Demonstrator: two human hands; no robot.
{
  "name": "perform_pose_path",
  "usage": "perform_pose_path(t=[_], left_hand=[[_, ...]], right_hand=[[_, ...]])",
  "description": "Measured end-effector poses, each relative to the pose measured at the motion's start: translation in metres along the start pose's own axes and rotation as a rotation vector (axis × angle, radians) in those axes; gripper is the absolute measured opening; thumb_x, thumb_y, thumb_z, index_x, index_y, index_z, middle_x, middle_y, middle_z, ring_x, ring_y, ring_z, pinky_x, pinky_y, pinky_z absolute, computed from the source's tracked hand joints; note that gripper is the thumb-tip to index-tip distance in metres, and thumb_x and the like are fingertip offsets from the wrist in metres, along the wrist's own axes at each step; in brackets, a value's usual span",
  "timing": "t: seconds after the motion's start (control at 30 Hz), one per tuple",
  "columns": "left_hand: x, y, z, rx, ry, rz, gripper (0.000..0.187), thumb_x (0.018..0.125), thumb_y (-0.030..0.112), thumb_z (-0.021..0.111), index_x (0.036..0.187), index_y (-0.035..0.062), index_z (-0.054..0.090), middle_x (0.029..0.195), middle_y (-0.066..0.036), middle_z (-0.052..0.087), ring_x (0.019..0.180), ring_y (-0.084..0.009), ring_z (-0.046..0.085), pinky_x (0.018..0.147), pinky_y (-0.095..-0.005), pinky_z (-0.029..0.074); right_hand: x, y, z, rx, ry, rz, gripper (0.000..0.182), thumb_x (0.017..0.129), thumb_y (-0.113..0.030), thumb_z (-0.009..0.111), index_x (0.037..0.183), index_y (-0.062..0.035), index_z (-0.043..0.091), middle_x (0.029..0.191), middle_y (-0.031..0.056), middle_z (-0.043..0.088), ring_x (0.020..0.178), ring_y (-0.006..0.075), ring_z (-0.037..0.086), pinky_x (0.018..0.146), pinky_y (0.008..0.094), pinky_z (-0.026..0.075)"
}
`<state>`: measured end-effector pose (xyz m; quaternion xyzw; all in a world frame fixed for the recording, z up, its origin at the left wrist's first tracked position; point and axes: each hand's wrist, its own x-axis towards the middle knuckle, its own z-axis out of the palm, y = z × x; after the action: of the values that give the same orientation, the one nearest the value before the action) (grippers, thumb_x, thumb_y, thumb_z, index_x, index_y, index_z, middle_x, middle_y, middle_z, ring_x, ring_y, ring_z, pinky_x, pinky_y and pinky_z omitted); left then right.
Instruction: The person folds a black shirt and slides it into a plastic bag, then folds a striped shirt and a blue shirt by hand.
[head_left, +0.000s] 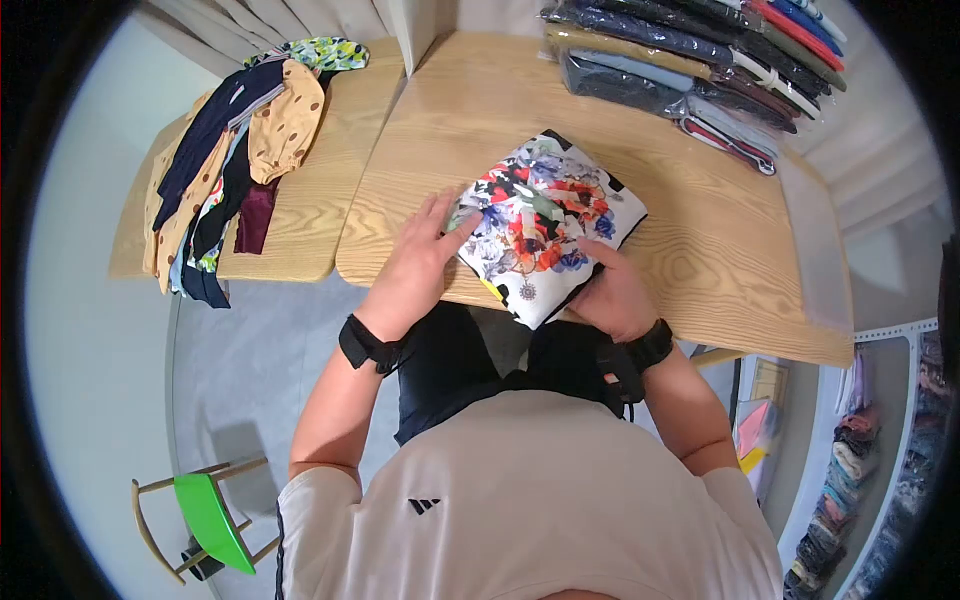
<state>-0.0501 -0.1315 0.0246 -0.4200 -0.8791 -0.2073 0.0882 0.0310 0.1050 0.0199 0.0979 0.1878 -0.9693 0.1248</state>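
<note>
A folded white cloth (548, 215) with red, blue and purple flower print and black edging lies at an angle on the wooden table (430, 120), one corner over the front edge. My left hand (420, 250) rests at its left side, thumb on the print and the other fingers spread on the wood. At the lower right corner, my right hand (615, 292) grips the cloth, its thumb on top and its other fingers hidden beneath. Black bands circle both wrists.
Several bagged folded garments (690, 60) are stacked at the back right. Loose clothes (215, 170) lie on a second table at the left. A green-seated chair (215, 522) stands at the lower left, and shelves with folded textiles (835, 490) at the lower right.
</note>
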Motion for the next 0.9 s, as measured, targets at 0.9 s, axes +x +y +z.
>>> perform_pose_path(t=[0.9], left_hand=[[-0.059, 0.035, 0.038, 0.238, 0.273, -0.296, 0.041, 0.084, 0.023, 0.055, 0.121, 0.0043, 0.052, 0.124, -0.011, 0.050, 0.121, -0.0329, 0.038, 0.099, -0.0489, 0.025]], right_hand=[[0.173, 0.045, -0.071, -0.469, -0.122, -0.140, 0.043, 0.076, 0.000, 0.058, 0.117, 0.0080, 0.051, 0.104, 0.0168, 0.062, 0.088, 0.0201, 0.063, 0.080, 0.0303, 0.049]])
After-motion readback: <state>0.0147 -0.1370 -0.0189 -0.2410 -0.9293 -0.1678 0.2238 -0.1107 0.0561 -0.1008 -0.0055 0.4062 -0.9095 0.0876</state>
